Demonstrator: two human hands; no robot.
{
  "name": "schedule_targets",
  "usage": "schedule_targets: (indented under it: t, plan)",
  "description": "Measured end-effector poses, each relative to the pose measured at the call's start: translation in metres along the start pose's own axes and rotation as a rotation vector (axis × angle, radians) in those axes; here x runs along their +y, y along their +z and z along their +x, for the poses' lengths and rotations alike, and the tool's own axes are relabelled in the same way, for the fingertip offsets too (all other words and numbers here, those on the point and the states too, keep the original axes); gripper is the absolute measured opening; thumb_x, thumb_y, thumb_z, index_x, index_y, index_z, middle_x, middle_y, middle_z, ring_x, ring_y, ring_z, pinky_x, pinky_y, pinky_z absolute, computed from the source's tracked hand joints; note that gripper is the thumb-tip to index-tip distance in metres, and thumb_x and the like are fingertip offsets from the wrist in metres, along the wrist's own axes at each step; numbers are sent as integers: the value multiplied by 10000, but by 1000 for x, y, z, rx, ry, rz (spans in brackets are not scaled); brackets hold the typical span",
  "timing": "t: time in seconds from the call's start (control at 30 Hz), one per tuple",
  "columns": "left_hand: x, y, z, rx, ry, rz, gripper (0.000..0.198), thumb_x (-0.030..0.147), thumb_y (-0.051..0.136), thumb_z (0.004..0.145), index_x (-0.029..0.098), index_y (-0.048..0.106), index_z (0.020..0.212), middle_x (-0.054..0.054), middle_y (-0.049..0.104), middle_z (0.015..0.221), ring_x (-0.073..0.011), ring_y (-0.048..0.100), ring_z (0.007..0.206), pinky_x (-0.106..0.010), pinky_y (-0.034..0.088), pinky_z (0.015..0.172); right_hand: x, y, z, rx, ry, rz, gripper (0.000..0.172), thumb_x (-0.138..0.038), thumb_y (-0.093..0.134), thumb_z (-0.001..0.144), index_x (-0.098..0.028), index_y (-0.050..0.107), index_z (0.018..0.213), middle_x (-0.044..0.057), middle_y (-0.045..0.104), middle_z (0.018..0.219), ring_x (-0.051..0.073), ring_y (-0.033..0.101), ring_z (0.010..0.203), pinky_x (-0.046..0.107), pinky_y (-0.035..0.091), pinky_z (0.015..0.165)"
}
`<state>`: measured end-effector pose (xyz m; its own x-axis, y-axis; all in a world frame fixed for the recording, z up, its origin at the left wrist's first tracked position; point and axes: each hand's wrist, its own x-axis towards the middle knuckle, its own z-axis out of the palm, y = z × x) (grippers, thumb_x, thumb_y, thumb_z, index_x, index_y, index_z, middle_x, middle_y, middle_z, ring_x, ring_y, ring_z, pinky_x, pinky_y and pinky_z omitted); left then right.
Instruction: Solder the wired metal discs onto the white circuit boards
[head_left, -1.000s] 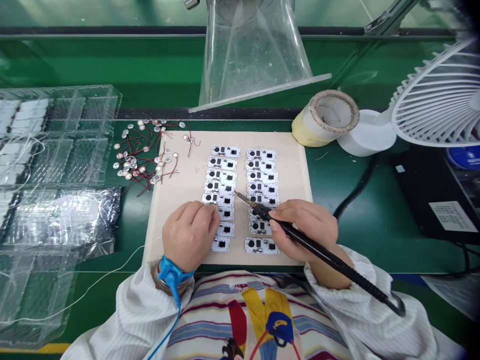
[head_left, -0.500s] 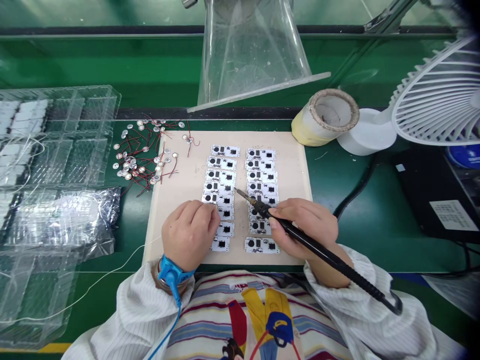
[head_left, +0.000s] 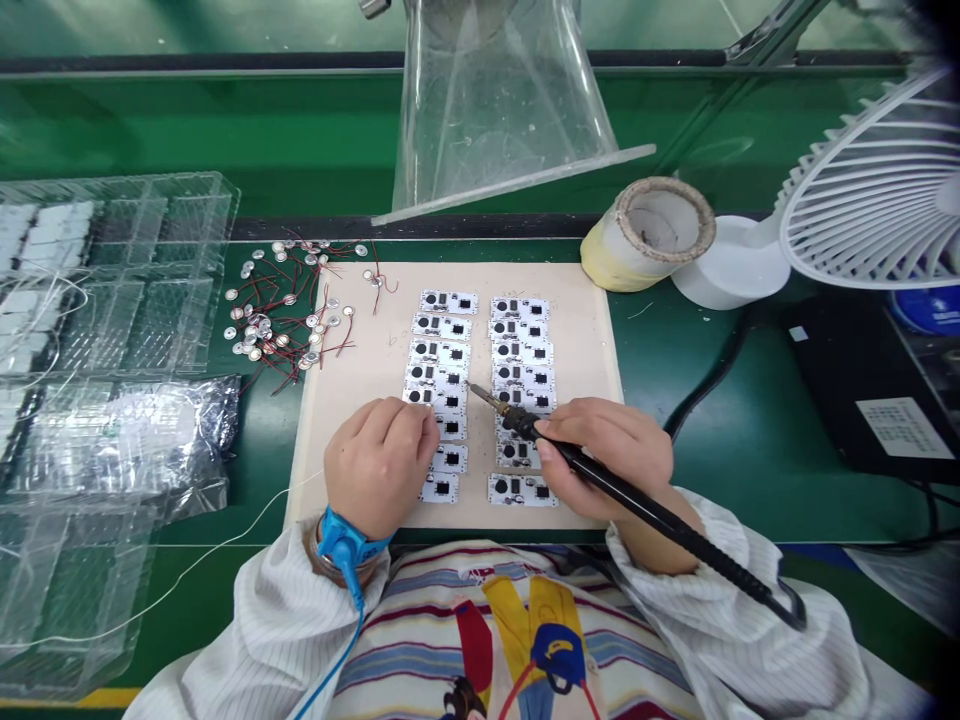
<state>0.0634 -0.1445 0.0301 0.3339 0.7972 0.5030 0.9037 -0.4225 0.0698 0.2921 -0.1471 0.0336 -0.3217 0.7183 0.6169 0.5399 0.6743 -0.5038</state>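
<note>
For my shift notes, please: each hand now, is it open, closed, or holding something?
Left hand: curled, fingers on a white circuit board; cannot tell if it holds anything.
Right hand: closed, holding a black soldering iron.

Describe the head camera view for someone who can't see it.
A person's right hand holds a black soldering iron over two columns of white circuit boards on a beige mat. The left hand, wearing a blue wrist strap, rests on the boards.
</note>
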Motion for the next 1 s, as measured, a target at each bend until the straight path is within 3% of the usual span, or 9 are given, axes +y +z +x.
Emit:
schedule_targets:
  t: [0.53,0.67,0.83,1.0]
  plan:
    - [0,-2,-3,-10,11,20,115,149,634,800,181,638,690,-17,644,632,-177,582,603,-305,448,597,0,-1,2,3,-20,28,189,-79,624,733,-204,572,864,41,659,680,153,640,593,265,556,555]
    - [1,-14,0,4,5,-19,120,159,630,818,184,628,701,-8,641,630,-158,581,596,-287,452,601,-6,-8,4,53,0,24,198,-93,631,752,-205,590,910,27,648,715,147,634,618,251,542,569]
    - [11,-37,5,-23,45,-262,51,129,653,815,169,631,791,5,633,633,-116,571,582,-244,459,592,-21,-8,7,-192,13,-327,333,-150,583,869,-279,601,1175,53,601,900,179,590,774,272,489,604]
    - [17,-41,0,-124,60,-475,89,111,657,823,166,643,891,-17,670,718,-127,600,659,-247,500,628,-24,-5,5,-241,-105,-414,201,-89,539,869,-229,635,977,78,582,905,183,533,782,282,485,652]
